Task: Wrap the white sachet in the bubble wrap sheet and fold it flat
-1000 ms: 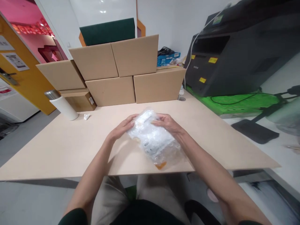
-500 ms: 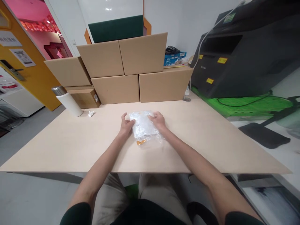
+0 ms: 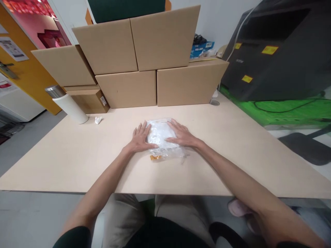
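A clear plastic-wrapped packet (image 3: pixel 161 134) with white contents lies flat on the pale wooden table (image 3: pixel 77 158). Loose crinkled film and a bit of orange tape (image 3: pixel 155 157) show along its near edge. My left hand (image 3: pixel 141 138) lies against the packet's left side, fingers spread and thumb reaching over the near left part. On the other side, my right hand (image 3: pixel 182 135) rests over the right edge with its fingers stretched out. Neither hand is closed around the packet. What exactly is inside the wrapping I cannot make out.
Stacked cardboard boxes (image 3: pixel 126 89) form a wall along the table's back. At the left stand a white bottle (image 3: pixel 71 108) with a metal cap and a crumpled white tissue (image 3: pixel 98 120). A dark machine (image 3: pixel 274 65) sits on a green surface (image 3: pixel 284 112) to the right.
Both hands have gone from gripping the packet's sides to lying spread and flat on it. The packet now rests flat on the table. The head view has tilted down and moved closer.
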Tool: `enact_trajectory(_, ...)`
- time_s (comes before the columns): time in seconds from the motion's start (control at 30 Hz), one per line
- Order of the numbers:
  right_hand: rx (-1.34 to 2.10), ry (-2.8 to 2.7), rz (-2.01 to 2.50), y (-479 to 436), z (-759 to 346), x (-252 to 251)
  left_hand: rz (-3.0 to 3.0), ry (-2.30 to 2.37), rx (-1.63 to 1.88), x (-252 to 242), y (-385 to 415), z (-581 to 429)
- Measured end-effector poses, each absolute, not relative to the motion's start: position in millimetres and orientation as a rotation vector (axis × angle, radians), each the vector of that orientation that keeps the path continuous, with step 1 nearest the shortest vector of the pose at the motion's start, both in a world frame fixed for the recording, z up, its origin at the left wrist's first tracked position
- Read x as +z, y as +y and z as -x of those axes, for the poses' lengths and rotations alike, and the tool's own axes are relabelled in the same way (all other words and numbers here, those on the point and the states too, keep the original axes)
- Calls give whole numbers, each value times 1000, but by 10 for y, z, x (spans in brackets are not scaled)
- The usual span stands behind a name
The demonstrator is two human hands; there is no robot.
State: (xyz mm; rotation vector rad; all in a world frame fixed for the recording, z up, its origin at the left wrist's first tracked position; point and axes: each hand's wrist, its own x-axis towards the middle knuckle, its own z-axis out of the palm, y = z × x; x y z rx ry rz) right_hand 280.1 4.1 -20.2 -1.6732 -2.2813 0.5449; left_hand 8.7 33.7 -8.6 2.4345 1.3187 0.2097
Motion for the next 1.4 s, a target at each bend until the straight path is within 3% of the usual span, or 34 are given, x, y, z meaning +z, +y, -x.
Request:
enact_trajectory(0.13, 647, -2407, 1607, 66, -2918, -177, -2508, 1259, 34, -45, 369, -77)
enact_trajectory(0.87, 750, -2445, 1543, 78, -2993, -239, -2424, 1210, -142, 71, 350, -76)
enact_trajectory(1.27, 655, -2398, 1597, 37, -2933, -251, -2500, 1378, 6, 17, 238, -120)
enact_trajectory(1.4, 645, -2338, 1645, -52, -2886, -269, -2697, 1226, 131, 34, 109, -103)
